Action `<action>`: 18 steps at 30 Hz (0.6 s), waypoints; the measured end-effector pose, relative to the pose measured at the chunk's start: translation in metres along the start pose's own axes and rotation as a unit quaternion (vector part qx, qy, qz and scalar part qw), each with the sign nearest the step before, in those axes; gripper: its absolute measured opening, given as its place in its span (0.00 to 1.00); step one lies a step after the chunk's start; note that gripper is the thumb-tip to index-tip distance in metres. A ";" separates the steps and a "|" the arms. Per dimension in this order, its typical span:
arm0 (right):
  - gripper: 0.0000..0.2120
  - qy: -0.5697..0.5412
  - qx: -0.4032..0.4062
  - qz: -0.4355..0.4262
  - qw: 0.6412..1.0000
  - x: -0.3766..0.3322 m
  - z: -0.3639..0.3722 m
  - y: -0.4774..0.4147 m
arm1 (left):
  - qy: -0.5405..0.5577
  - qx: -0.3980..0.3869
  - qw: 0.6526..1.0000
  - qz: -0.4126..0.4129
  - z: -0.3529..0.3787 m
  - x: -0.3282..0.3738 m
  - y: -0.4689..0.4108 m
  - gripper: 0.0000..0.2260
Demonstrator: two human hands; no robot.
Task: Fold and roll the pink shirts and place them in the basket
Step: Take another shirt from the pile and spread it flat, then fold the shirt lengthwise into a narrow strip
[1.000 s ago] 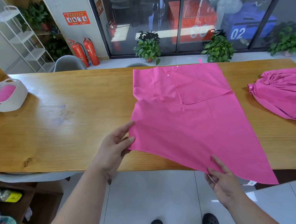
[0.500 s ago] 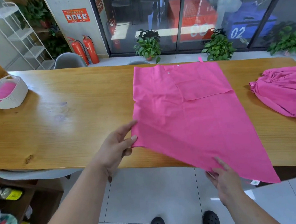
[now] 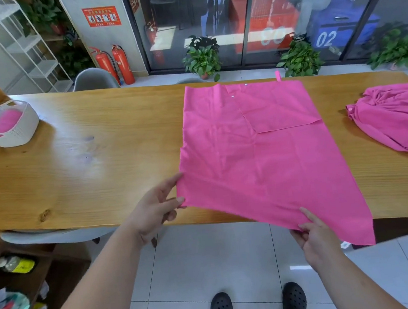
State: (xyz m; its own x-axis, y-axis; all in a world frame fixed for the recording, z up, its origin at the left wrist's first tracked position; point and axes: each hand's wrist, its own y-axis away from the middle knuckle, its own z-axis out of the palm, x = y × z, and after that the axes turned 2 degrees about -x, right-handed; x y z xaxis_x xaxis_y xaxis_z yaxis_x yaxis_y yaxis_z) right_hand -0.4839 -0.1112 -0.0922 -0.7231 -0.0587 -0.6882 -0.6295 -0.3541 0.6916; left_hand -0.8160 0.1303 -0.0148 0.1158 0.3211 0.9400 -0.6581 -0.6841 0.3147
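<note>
My left hand (image 3: 157, 208) pinches the near-left corner of the pink shirt (image 3: 261, 161); my right hand (image 3: 316, 240) grips its hem, which hangs off the surface (image 3: 85, 153). Right of that shirt lies a crumpled pink shirt (image 3: 394, 121); far left of it stands the white basket (image 3: 19, 133).

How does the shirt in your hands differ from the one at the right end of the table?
The spread shirt lies flat, partly folded; the crumpled shirt sits in a wrinkled heap. The left hand and right hand pinch the spread shirt, its near corner hanging off the table; no hand touches the crumpled shirt. Both are bright pink.
</note>
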 end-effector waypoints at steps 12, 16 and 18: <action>0.24 0.161 -0.014 0.061 0.985 0.031 -0.021 -0.001 | -0.091 0.105 0.979 -0.146 -0.041 -0.100 0.040 0.28; 0.22 0.209 -0.011 0.070 0.975 0.036 -0.034 0.007 | -0.125 0.147 0.970 -0.150 -0.034 -0.116 0.049 0.24; 0.21 0.242 -0.019 0.070 0.968 0.036 -0.039 0.014 | -0.172 0.169 0.958 -0.155 -0.029 -0.126 0.052 0.23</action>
State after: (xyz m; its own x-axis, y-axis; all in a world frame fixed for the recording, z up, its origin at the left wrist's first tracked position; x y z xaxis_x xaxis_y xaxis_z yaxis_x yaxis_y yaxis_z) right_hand -0.5076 -0.1547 -0.1162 -0.5773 -0.5355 -0.6164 -0.5169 -0.3447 0.7836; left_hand -0.8862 0.0732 -0.1207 0.5440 0.3474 0.7638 -0.2807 -0.7825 0.5558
